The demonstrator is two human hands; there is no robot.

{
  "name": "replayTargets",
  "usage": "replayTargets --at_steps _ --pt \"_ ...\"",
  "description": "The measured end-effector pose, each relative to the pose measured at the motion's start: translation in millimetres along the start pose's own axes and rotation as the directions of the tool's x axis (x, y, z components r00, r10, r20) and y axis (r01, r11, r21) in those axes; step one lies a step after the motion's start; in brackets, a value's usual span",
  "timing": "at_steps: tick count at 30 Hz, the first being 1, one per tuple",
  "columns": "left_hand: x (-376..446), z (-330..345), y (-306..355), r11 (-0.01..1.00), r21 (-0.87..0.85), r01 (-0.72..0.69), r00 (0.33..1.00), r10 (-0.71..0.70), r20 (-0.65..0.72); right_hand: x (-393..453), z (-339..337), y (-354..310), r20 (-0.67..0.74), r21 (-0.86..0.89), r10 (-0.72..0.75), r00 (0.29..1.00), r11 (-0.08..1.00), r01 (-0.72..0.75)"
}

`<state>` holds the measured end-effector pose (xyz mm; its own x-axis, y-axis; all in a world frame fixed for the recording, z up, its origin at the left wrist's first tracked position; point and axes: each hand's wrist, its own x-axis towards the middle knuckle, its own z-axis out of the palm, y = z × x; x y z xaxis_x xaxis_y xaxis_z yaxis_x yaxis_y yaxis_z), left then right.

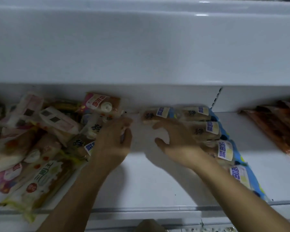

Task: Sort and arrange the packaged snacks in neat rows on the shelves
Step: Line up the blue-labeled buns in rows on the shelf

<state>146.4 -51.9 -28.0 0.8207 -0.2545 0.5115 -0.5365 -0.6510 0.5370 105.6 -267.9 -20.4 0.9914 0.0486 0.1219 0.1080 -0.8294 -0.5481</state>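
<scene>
A white shelf point(141, 181) holds packaged snacks. At the left lies a loose pile of mixed packs point(40, 139), pink, white and yellow-green. At the right, blue-edged bread packs point(213, 129) with blue-and-yellow labels lie in a row running front to back. My left hand point(112, 141) is at the pile's right edge, its fingers curled round a bread pack with a blue label point(85, 144); the hand is blurred. My right hand point(176, 143) rests on the left side of the row, fingers spread over the packs and thumb apart.
Brown-orange packs point(278, 128) lie at the far right of the shelf. The underside of the shelf above point(141, 47) hangs low over the back. A slotted upright point(216, 97) divides the back wall. The shelf's front rail point(141, 210) runs below my forearms.
</scene>
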Motion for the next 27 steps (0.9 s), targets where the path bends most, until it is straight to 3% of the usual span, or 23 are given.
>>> replayTargets --at_steps 4,8,10,15,22,27 --pt "-33 -46 -27 0.966 0.07 0.248 0.964 -0.239 -0.118 -20 46 -48 -0.002 0.192 -0.038 0.999 0.981 0.038" --pt "-47 -52 -43 0.942 0.263 0.211 0.977 -0.197 -0.078 -12 98 -74 0.023 0.2 -0.017 1.0 0.98 0.012" --pt "-51 -52 -49 0.966 0.206 0.157 0.987 -0.144 -0.077 -6 117 -80 -0.024 0.131 0.024 0.999 0.991 -0.021" --pt "-56 -52 -57 0.983 0.02 0.185 0.981 -0.183 -0.057 0 143 -89 -0.139 -0.005 0.069 0.988 0.997 -0.07" --pt "-63 -53 -58 0.977 -0.041 0.208 0.965 -0.212 -0.154 -19 95 -65 -0.14 0.321 -0.015 0.99 0.945 0.06" --pt "-67 -40 -45 0.955 -0.197 0.221 0.973 -0.231 -0.026 -44 61 -33 -0.14 0.392 0.006 0.99 0.918 0.05"
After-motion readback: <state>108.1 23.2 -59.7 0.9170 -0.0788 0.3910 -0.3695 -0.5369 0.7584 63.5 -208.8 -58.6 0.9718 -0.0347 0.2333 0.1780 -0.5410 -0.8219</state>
